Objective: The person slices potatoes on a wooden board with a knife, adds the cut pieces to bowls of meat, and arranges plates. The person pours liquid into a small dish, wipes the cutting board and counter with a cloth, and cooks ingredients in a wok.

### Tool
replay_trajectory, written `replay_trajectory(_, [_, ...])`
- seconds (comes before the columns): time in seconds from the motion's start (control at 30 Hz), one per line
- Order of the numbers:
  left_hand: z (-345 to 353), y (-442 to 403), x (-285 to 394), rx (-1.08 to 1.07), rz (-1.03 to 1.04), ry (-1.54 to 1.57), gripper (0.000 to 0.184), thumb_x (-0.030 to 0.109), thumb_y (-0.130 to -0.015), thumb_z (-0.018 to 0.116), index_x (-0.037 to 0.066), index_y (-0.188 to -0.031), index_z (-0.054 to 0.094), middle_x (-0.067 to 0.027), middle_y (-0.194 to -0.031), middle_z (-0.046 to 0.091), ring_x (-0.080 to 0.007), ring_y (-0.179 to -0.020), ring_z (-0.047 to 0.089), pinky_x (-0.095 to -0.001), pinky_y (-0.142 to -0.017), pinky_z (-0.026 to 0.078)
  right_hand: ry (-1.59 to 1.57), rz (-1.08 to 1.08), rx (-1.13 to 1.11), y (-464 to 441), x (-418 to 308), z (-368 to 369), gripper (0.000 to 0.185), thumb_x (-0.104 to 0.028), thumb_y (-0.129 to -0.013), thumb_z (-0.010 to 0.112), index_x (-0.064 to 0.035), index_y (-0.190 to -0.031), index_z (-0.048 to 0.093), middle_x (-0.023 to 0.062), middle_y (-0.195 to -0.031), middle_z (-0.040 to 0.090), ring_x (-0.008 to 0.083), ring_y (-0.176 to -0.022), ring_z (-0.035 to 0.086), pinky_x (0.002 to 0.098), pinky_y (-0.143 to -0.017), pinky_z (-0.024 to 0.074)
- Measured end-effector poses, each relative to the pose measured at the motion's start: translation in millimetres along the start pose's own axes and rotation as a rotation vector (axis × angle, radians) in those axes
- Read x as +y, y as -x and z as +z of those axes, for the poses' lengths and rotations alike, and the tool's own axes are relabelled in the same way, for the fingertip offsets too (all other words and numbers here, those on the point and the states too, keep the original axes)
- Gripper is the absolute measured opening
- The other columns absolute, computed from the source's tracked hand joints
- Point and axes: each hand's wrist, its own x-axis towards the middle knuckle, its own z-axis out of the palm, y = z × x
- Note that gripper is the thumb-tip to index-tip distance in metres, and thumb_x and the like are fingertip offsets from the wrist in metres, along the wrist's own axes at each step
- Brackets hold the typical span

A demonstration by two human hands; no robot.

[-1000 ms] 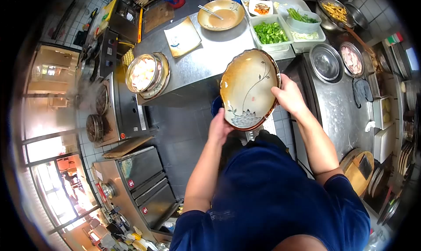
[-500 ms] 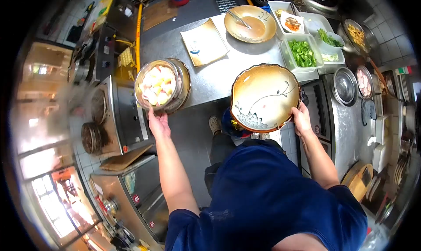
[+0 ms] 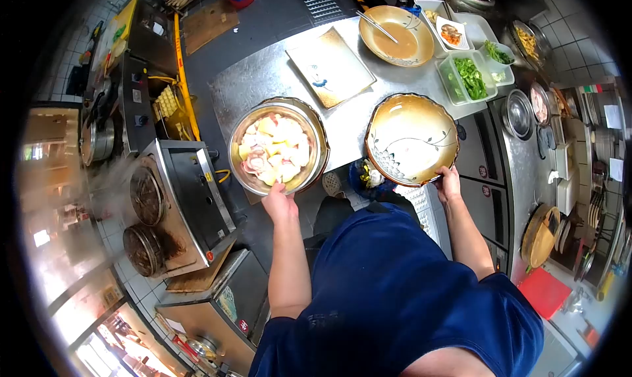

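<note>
My left hand [image 3: 281,204] is closed on the near rim of a round metal bowl [image 3: 238,173], thumb on top. Pale and pinkish chunks [image 3: 275,148] of food fill that bowl. A brown-rimmed dish [image 3: 324,154] peeks out beneath and behind it, at the table's near edge. On the other side, my right hand [image 3: 449,183] grips the lower right rim of a wide ceramic bowl [image 3: 413,140] with scalloped brown edges and a leaf pattern. Its inside is bare and tilted towards me. The fingers under both bowls are hidden.
On the steel table [image 3: 247,81] lie a rectangular plate [image 3: 332,68] and a shallow bowl with brown liquid [image 3: 398,48] and chopsticks [image 3: 376,25]. Tubs of cut greens [image 3: 470,77] stand at the far right. A steel cooking unit [image 3: 194,206] stands at left.
The view has turned, shifting the table contents rightward. My left hand and the metal bowl sit further right in view, the bowl's inside showing more. The ceramic bowl is still in my right hand.
</note>
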Motion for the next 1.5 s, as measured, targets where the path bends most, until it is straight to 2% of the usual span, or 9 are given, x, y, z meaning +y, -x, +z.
replay_trajectory(0.2, [-5, -3, 33, -0.010, -0.062, -0.140, 0.047, -0.006, -0.085, 0.057, -0.005, -0.132, 0.055, -0.0152, -0.124, 0.064, -0.0329, -0.107, 0.067, -0.0489, -0.086, 0.059, -0.011, -0.109, -0.008, 17, 5, 3, 0.035, 0.005, -0.082, 0.052, -0.0015, -0.115, 0.059, 0.0064, -0.090, 0.064, 0.0156, -0.077, 0.060, 0.0281, -0.070, 0.0506])
replay_trajectory(0.47, [-11, -19, 58, -0.119, -0.166, -0.135, 0.053, -0.007, -0.083, 0.057, -0.002, -0.136, 0.053, -0.0142, -0.126, 0.064, -0.0323, -0.111, 0.066, -0.0489, -0.091, 0.058, 0.004, -0.185, -0.107, 50, -10, 23, 0.031, 0.004, -0.081, 0.051, -0.0042, -0.110, 0.059, 0.0013, -0.091, 0.061, 0.0132, -0.078, 0.056, 0.0262, -0.074, 0.0473])
replay_trajectory(0.77, [-13, -16, 133, -0.275, -0.091, -0.035, 0.051, -0.006, -0.080, 0.059, -0.005, -0.131, 0.055, -0.0168, -0.121, 0.067, -0.0310, -0.105, 0.069, -0.0443, -0.094, 0.059, 0.156, -0.238, -0.337, 57, -26, 120, 0.046, 0.006, -0.083, 0.054, 0.0008, -0.129, 0.056, 0.0106, -0.102, 0.069, 0.0136, -0.082, 0.064, 0.0272, -0.072, 0.0531])
replay_trajectory(0.97, [12, -93, 201, -0.243, -0.018, -0.158, 0.055, -0.006, -0.081, 0.058, -0.003, -0.135, 0.051, -0.0161, -0.123, 0.064, -0.0332, -0.107, 0.068, -0.0493, -0.091, 0.060, 0.135, -0.119, -0.538, 60, 8, 232, 0.051, 0.003, -0.088, 0.053, 0.0013, -0.139, 0.049, 0.0143, -0.099, 0.070, 0.0187, -0.077, 0.067, 0.0296, -0.065, 0.0543])
replay_trajectory(1.1, [52, -152, 212, -0.361, 0.017, -0.186, 0.053, -0.007, -0.081, 0.055, -0.008, -0.134, 0.050, -0.0199, -0.123, 0.063, -0.0372, -0.105, 0.068, -0.0511, -0.086, 0.063, 0.416, -0.175, -0.572, 32, 56, 273, 0.050, -0.001, -0.086, 0.057, 0.0031, -0.136, 0.051, 0.0167, -0.093, 0.070, 0.0209, -0.078, 0.068, 0.0344, -0.071, 0.0558])
replay_trajectory(1.2, [72, -202, 204, -0.353, -0.033, -0.203, 0.059, -0.008, -0.079, 0.053, -0.009, -0.138, 0.045, -0.0247, -0.130, 0.059, -0.0450, -0.117, 0.061, -0.0604, -0.093, 0.060, 0.443, -0.167, -0.559, 47, 55, 287, 0.050, -0.007, -0.086, 0.059, 0.0042, -0.134, 0.052, 0.0225, -0.107, 0.069, 0.0272, -0.098, 0.068, 0.0366, -0.088, 0.0538])
replay_trajectory(1.27, [86, -220, 195, -0.340, -0.074, -0.230, 0.055, -0.008, -0.080, 0.052, -0.009, -0.134, 0.046, -0.0248, -0.128, 0.059, -0.0442, -0.114, 0.062, -0.0605, -0.093, 0.060, 0.728, -0.461, -0.516, 30, 76, 285, 0.051, -0.012, -0.089, 0.057, 0.0079, -0.135, 0.048, 0.0314, -0.108, 0.068, 0.0413, -0.100, 0.068, 0.0437, -0.091, 0.0535])
replay_trajectory(1.37, [94, -245, 182, -0.318, -0.125, -0.271, 0.046, -0.006, -0.081, 0.053, -0.007, -0.127, 0.052, -0.0220, -0.122, 0.062, -0.0403, -0.107, 0.065, -0.0555, -0.089, 0.062, 1.088, -0.476, -0.401, 40, 65, 289, 0.054, -0.017, -0.092, 0.055, 0.0123, -0.135, 0.043, 0.0348, -0.101, 0.067, 0.0489, -0.095, 0.066, 0.0493, -0.087, 0.0537])
replay_trajectory(1.5, [90, -269, 167, -0.279, -0.139, -0.417, 0.042, -0.003, -0.082, 0.056, -0.004, -0.124, 0.058, -0.0174, -0.118, 0.066, -0.0318, -0.100, 0.069, -0.0470, -0.084, 0.063, 1.242, -0.552, -0.411, 36, 57, 292, 0.060, -0.024, -0.096, 0.052, 0.0166, -0.138, 0.039, 0.0310, -0.090, 0.069, 0.0475, -0.086, 0.067, 0.0524, -0.081, 0.0541])
